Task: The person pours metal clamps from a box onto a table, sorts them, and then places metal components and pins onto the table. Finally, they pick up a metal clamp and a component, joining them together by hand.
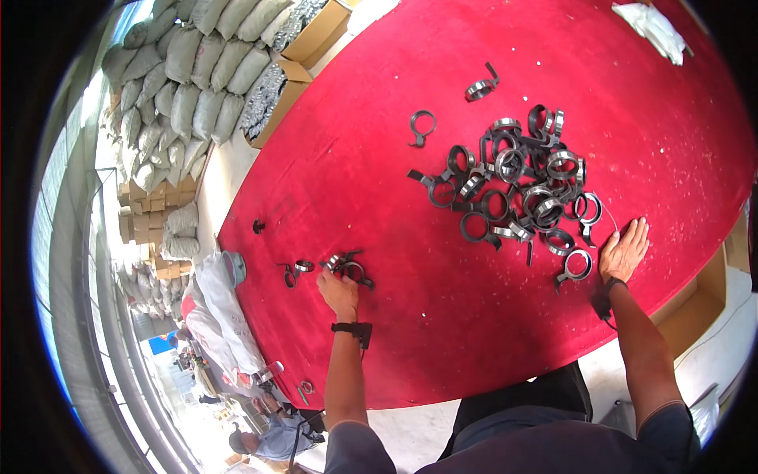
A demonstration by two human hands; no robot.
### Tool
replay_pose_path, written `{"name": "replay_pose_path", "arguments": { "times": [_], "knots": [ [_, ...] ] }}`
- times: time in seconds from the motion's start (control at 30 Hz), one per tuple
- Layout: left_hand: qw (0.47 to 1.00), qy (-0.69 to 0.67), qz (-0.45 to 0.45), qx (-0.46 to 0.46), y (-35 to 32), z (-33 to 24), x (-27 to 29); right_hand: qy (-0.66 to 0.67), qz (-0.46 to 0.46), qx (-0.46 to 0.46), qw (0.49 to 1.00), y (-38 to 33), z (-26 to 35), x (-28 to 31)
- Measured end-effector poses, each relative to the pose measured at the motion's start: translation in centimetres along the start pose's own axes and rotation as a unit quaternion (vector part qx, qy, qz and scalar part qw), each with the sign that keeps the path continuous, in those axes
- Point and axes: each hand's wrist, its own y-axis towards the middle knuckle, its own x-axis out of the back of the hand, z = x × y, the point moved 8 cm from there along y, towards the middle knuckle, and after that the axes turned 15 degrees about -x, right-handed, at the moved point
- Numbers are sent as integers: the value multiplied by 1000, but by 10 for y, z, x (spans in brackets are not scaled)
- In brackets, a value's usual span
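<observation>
A few dark handled rings (335, 260) lie left of the frame's centre at the left hand (338, 296), fingers narrowed, though I cannot tell whether they grip one. Right of centre, a far larger heap (535, 194) seems left to handle; beside it the right hand (625, 251) rests flat, fingers outstretched, on the red table (395, 197).

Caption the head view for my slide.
Left hand at dark rings, right hand on red table beside a larger ring pile.
</observation>
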Motion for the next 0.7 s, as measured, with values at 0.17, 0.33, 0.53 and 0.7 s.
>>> {"name": "replay_pose_path", "arguments": {
  "times": [0.17,0.33,0.53,0.7],
  "knots": [
    [962,-69,-106,-243,20,-154,9,-16,6,-7,1000,1,0,3],
    [945,-155,-19,-286,28,-256,-36,-5,19,-1,1000,-4,11,0],
    [957,-120,20,-263,16,-238,-52,-7,11,-5,1000,-1,4,0],
    [971,-114,68,-201,-10,-178,-59,-6,7,-4,1000,0,0,1]
  ]
}}
